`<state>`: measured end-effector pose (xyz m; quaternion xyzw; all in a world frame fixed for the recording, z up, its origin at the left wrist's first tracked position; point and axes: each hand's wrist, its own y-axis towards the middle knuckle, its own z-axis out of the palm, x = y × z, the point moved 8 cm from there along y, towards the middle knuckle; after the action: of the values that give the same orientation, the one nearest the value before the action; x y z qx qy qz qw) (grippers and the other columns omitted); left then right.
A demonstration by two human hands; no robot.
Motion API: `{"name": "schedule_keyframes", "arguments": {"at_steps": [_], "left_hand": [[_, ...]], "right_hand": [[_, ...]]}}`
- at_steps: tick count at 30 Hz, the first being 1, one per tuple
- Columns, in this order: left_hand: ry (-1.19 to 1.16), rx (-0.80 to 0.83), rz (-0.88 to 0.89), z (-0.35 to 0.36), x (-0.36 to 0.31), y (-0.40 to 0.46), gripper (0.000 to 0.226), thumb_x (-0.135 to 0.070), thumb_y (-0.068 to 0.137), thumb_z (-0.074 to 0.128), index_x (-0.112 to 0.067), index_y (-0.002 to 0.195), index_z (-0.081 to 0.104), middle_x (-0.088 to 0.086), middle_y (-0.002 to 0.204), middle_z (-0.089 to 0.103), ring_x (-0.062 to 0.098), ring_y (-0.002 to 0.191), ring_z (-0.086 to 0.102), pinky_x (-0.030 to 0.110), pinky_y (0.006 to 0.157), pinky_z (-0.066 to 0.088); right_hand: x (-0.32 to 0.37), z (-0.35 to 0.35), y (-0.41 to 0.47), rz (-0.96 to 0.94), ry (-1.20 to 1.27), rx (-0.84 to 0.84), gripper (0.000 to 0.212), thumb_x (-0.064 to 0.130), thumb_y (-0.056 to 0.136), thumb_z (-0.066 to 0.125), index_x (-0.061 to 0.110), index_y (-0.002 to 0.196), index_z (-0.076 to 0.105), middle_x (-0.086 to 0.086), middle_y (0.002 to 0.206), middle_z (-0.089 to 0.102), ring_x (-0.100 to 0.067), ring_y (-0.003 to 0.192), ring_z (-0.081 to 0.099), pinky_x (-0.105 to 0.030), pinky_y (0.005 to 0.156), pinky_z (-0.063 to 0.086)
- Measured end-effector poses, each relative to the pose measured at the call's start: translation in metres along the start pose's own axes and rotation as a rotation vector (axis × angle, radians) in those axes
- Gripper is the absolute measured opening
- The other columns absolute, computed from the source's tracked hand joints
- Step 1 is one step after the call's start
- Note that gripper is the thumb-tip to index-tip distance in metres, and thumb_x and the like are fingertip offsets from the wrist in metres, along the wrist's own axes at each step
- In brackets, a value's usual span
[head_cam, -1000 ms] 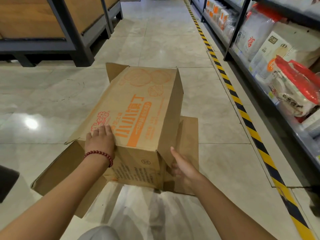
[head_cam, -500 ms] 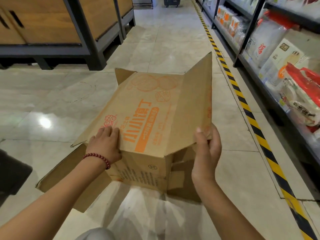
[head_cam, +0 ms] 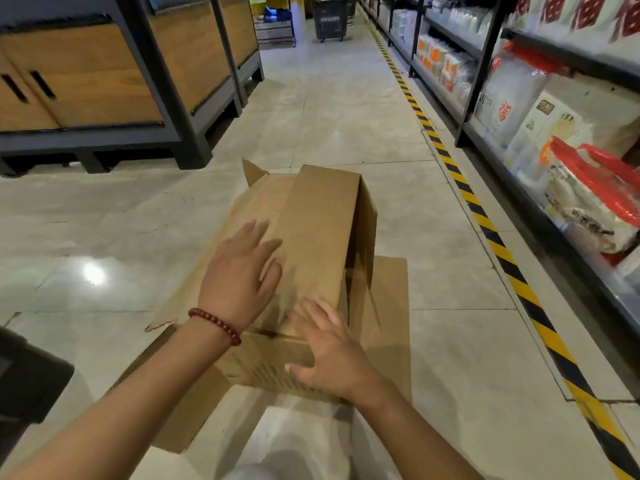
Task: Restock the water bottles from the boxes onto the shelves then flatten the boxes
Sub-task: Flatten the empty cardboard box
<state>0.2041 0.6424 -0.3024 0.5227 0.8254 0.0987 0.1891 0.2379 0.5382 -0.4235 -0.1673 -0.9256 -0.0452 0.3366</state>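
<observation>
On the tiled floor [head_cam: 346, 109] of the aisle lay a half-collapsed cardboard box [head_cam: 322, 216], one flap folded across its top. The left hand [head_cam: 239, 271], a red bead bracelet [head_cam: 214, 325] at its wrist, rested flat on the box, fingers spread. The right hand [head_cam: 332, 355] lay open on the near end. Stocked shelves [head_cam: 519, 109] ran along the right behind a yellow-black floor stripe [head_cam: 485, 223].
</observation>
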Motion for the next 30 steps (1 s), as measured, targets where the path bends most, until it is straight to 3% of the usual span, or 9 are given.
{"name": "schedule_keyframes", "arguments": {"at_steps": [3, 7, 9, 12, 16, 20, 22, 25, 30], "left_hand": [[-0.123, 0.295, -0.103, 0.064, -0.019, -0.010, 0.046, -0.033, 0.098, 0.031, -0.011, 0.134, 0.050, 0.011, 0.143, 0.045, 0.022, 0.135, 0.037, 0.030, 0.109, 0.028], [-0.158, 0.322, -0.244, 0.097, -0.025, -0.018, 0.056, -0.044, 0.093, 0.024, -0.008, 0.125, 0.052, 0.013, 0.131, 0.054, 0.026, 0.124, 0.047, 0.034, 0.099, 0.037], [-0.091, 0.343, -0.248, 0.101, -0.027, -0.017, 0.059, -0.051, 0.091, 0.034, -0.011, 0.132, 0.049, 0.007, 0.140, 0.048, 0.021, 0.131, 0.040, 0.031, 0.106, 0.032], [-0.002, 0.428, -0.236, 0.109, -0.029, -0.020, 0.076, -0.058, 0.082, 0.052, -0.017, 0.144, 0.035, 0.000, 0.153, 0.031, 0.014, 0.142, 0.024, 0.026, 0.114, 0.021], [0.044, 0.469, -0.224, 0.110, -0.031, -0.032, 0.088, -0.065, 0.077, 0.054, -0.019, 0.148, 0.028, -0.003, 0.155, 0.025, 0.012, 0.143, 0.020, 0.026, 0.114, 0.018], [0.021, 0.474, -0.214, 0.106, -0.028, -0.041, 0.087, -0.063, 0.078, 0.054, -0.021, 0.148, 0.026, -0.004, 0.156, 0.022, 0.011, 0.144, 0.016, 0.027, 0.115, 0.015], [0.012, 0.492, -0.192, 0.106, -0.026, -0.039, 0.084, -0.062, 0.080, 0.053, -0.019, 0.148, 0.026, -0.004, 0.156, 0.022, 0.012, 0.144, 0.014, 0.028, 0.116, 0.014], [-0.031, 0.490, -0.198, 0.105, -0.024, -0.039, 0.079, -0.066, 0.084, 0.038, -0.017, 0.146, 0.032, -0.003, 0.155, 0.025, 0.012, 0.144, 0.015, 0.029, 0.116, 0.015], [-0.006, 0.481, -0.192, 0.105, -0.023, -0.032, 0.076, -0.060, 0.083, 0.026, -0.015, 0.143, 0.036, 0.002, 0.154, 0.028, 0.016, 0.143, 0.020, 0.034, 0.117, 0.020]], "right_hand": [[-0.008, -0.016, 0.002, -0.031, 0.314, -0.077, 0.053, 0.026, 0.082, 0.062, 0.023, 0.134, 0.052, 0.007, 0.151, 0.033, -0.003, 0.142, 0.013, -0.027, 0.117, 0.017], [-0.063, -0.044, -0.014, 0.283, 0.656, -0.329, 0.032, 0.002, 0.085, 0.051, 0.020, 0.099, 0.073, 0.009, 0.109, 0.067, -0.002, 0.107, 0.057, -0.030, 0.101, 0.046], [-0.089, -0.052, -0.019, 0.393, 0.716, -0.435, 0.027, 0.010, 0.090, 0.052, 0.024, 0.106, 0.068, 0.011, 0.107, 0.066, -0.003, 0.103, 0.058, -0.024, 0.090, 0.051], [-0.108, -0.047, -0.011, 0.468, 0.822, -0.444, 0.034, 0.026, 0.096, 0.050, 0.022, 0.129, 0.054, 0.007, 0.127, 0.056, -0.003, 0.110, 0.051, -0.011, 0.082, 0.039], [-0.108, -0.031, 0.003, 0.498, 0.912, -0.377, 0.049, 0.043, 0.098, 0.038, 0.025, 0.144, 0.036, 0.007, 0.149, 0.037, -0.011, 0.136, 0.033, -0.029, 0.109, 0.026], [-0.099, -0.020, 0.017, 0.487, 0.903, -0.295, 0.058, 0.055, 0.095, 0.037, 0.031, 0.147, 0.028, 0.010, 0.150, 0.031, -0.014, 0.139, 0.027, -0.035, 0.111, 0.023], [-0.099, -0.019, 0.021, 0.490, 0.851, -0.296, 0.065, 0.066, 0.087, 0.039, 0.029, 0.140, 0.039, 0.007, 0.142, 0.042, -0.017, 0.132, 0.037, -0.038, 0.108, 0.032], [-0.103, -0.030, 0.015, 0.483, 0.834, -0.385, 0.036, 0.050, 0.094, 0.043, 0.019, 0.111, 0.053, 0.003, 0.106, 0.055, -0.009, 0.096, 0.051, -0.025, 0.080, 0.040], [-0.120, -0.062, -0.018, 0.551, 0.646, -0.516, 0.030, 0.041, 0.093, 0.049, 0.017, 0.076, 0.046, 0.003, 0.074, 0.046, -0.011, 0.070, 0.046, -0.023, 0.059, 0.036]]}}
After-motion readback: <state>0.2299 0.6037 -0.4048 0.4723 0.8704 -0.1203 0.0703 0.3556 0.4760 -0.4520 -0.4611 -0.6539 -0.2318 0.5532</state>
